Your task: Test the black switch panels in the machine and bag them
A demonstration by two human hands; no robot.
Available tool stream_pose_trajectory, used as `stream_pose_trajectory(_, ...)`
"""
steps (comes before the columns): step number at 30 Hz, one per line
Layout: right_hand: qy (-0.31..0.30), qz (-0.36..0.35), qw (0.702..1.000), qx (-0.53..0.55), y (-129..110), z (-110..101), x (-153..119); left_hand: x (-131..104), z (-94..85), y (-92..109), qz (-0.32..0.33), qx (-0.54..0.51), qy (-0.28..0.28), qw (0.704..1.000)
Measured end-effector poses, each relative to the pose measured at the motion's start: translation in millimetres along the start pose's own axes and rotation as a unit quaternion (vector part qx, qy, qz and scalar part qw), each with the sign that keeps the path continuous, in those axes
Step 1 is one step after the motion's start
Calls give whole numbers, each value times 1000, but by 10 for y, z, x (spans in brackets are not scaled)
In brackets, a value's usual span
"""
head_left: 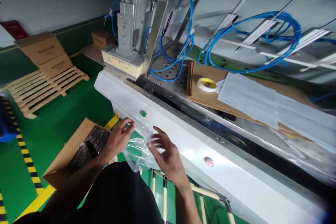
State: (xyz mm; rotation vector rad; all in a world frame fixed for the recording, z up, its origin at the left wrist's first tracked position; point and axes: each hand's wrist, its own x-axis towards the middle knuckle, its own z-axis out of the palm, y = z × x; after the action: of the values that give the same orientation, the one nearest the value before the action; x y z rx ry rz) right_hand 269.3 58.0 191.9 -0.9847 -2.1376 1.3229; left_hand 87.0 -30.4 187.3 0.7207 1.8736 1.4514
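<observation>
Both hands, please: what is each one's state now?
Left hand: curled; whether it grips the clear bag cannot be told.
Right hand: open, fingers apart, at the bag.

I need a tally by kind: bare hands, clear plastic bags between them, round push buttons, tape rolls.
Bare left hand and right hand: 2
Clear plastic bag: 1
Round green button and round red button: 2
White tape roll: 1
Total: 6

A crumpled clear plastic bag point(140, 152) was between the person's left grip point(120, 136) and right grip point(168, 155), both loosely curved; whether either pinched it was unclear. Behind it, a white machine panel point(181, 129) bore a green button point(143, 114). An open carton point(69, 150) of dark wrapped items point(91, 143) stood partly behind the left forearm point(96, 166).
</observation>
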Motion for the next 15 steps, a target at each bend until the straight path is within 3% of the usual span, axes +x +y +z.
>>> stream_pose_trajectory(3, 55, -11, 998, -25, 3, 134, 59, 0, -24, 35, -12, 7, -30, 999)
stream_pose_trajectory(7, 77, 72, 992, 62, 76, 109, 113, -6, -106, 29, -99, -15, -74, 992)
stream_pose_trajectory(9, 89, 90, 988, 86, 101, 62, 126, 6, -129, 8, -112, -29, -80, 990)
stream_pose_trajectory(12, 42, 69, 989, 123, 120, 0, 123, 45, -124, -12, -98, -61, -64, 991)
stream_pose_trajectory(15, -74, 43, 976, 198, 191, -62, 81, 95, -118, 11, -98, -125, -41, 986)
